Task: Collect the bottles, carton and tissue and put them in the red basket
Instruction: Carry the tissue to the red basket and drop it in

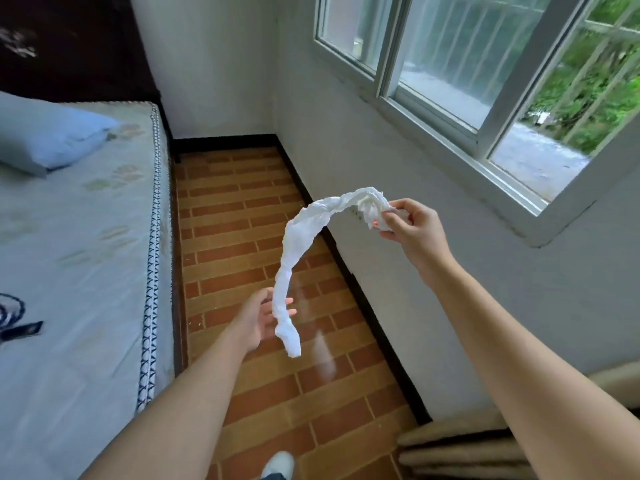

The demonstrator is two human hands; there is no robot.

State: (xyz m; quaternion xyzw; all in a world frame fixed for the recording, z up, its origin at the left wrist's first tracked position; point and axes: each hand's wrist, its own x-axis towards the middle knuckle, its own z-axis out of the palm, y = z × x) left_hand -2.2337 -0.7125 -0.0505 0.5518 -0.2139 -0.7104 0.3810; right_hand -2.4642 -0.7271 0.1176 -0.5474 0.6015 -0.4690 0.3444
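Right grip pinching tissue, left grip open

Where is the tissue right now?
In the head view the tissue hangs mid-air over the brick floor, pinched at its upper end by the right hand, its lower end by the left hand.

I can read no words, numbers or brand marks anywhere. The small dark tag lying on my pale blue bed sheet is too blurred to make out.
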